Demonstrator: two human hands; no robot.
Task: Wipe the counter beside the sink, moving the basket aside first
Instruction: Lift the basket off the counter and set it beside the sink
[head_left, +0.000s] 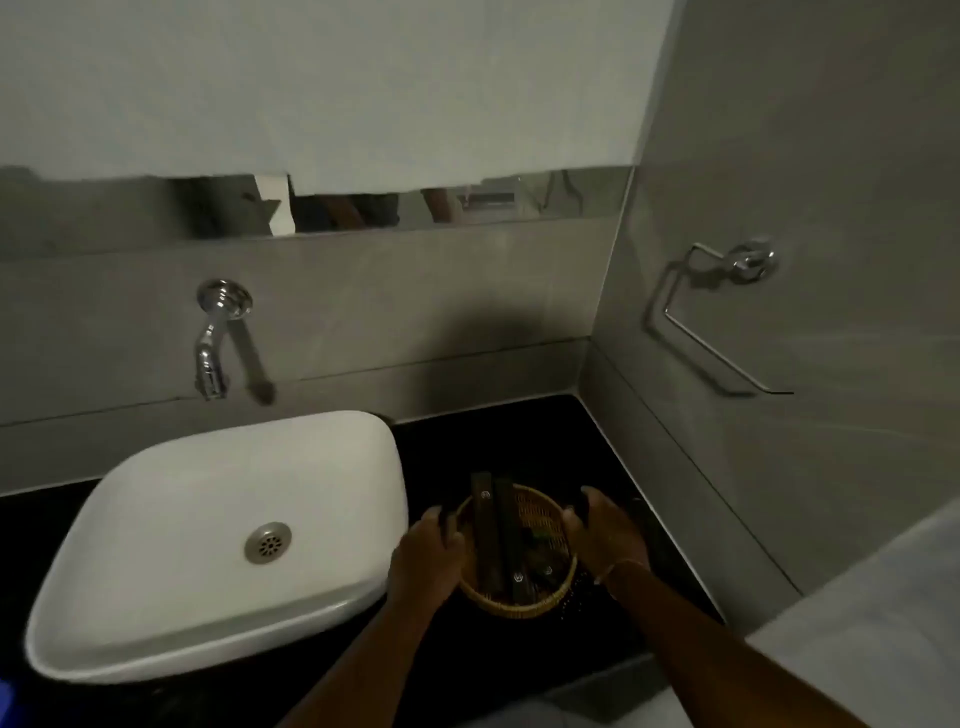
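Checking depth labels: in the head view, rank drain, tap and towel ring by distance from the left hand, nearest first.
From the left hand, which grips the basket's left rim:
1. Drain: in the sink, just to the hand's left.
2. Tap: on the back wall, above the sink.
3. Towel ring: on the right-hand wall, past the basket.

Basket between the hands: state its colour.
Tan woven wicker basket, shown best in the head view.

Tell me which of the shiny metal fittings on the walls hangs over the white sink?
The curved chrome tap on the back wall, spout pointing down at the sink. The other fitting, a towel ring, is on the right-hand wall above the counter.
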